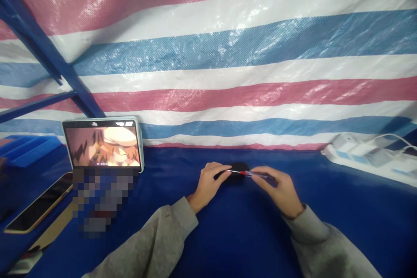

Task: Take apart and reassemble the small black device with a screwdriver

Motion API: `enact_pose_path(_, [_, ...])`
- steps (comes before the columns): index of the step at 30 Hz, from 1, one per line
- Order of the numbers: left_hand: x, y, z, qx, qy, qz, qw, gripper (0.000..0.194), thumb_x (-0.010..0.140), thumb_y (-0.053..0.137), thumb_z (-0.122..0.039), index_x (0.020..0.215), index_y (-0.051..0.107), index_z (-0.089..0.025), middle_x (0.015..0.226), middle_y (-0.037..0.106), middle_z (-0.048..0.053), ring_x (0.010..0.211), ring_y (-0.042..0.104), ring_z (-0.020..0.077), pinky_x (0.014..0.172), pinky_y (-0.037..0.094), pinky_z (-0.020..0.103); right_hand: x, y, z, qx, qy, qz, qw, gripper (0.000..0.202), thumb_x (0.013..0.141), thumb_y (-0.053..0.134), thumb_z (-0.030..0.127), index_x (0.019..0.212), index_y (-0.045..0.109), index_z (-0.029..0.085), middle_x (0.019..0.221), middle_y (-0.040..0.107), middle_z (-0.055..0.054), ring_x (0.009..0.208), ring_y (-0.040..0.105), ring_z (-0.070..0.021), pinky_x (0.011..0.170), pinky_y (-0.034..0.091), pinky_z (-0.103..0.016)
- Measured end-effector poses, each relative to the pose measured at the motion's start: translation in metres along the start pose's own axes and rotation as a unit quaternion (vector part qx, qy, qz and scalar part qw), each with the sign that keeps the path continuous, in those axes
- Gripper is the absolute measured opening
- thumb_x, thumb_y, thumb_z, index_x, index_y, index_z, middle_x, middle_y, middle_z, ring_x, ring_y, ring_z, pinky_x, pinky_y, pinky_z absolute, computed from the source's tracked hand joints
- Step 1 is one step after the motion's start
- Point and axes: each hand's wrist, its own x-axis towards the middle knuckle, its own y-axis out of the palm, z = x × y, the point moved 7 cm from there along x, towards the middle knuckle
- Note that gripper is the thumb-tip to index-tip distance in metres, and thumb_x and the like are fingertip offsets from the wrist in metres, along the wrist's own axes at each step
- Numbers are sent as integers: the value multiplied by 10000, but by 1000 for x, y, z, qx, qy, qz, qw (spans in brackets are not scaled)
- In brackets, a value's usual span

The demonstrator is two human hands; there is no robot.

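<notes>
My right hand (pixel 275 184) pinches the clear, purplish barrel of a slim pen-like tool (pixel 249 173) between thumb and fingertips. A red collar and a thin silvery shaft run from the barrel toward the left. At the shaft's far end, my left hand (pixel 210 182) is closed in a pinch, with a dark bit showing between its thumb and finger. Whether that dark bit belongs to the tool I cannot tell. Just behind the tool, a round black object (pixel 240 167) rests on the blue tabletop (pixel 241 234), partly covered by the fingers.
A tablet (pixel 103 145) playing a cartoon stands at the left, with a blurred-out patch before it. Further left lie a phone (pixel 39 203) and a blue tray (pixel 32 150). A white power strip (pixel 374 163) with plugs sits at the right. Striped sheeting (pixel 228 52) hangs behind.
</notes>
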Motion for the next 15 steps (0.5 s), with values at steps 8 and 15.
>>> enact_pose_path(8, [-1, -1, 4, -1, -6, -21, 1000, 280, 943, 607, -492, 951, 773, -267, 917, 763, 29, 895, 671, 225, 859, 509, 378, 0, 0, 3, 20, 7, -10, 1000, 271, 831, 667, 468, 882, 738, 212, 875, 775, -41, 765, 720, -197, 704, 598, -304])
enact_pose_path(15, [0, -5, 3, -5, -10, -45, 999, 241, 913, 670, -445, 828, 748, -234, 838, 750, 15, 828, 667, 199, 824, 502, 342, 0, -2, 3, 34, 9, -21, 999, 272, 821, 680, 466, 894, 726, 208, 863, 766, -41, 751, 713, -186, 713, 594, -295])
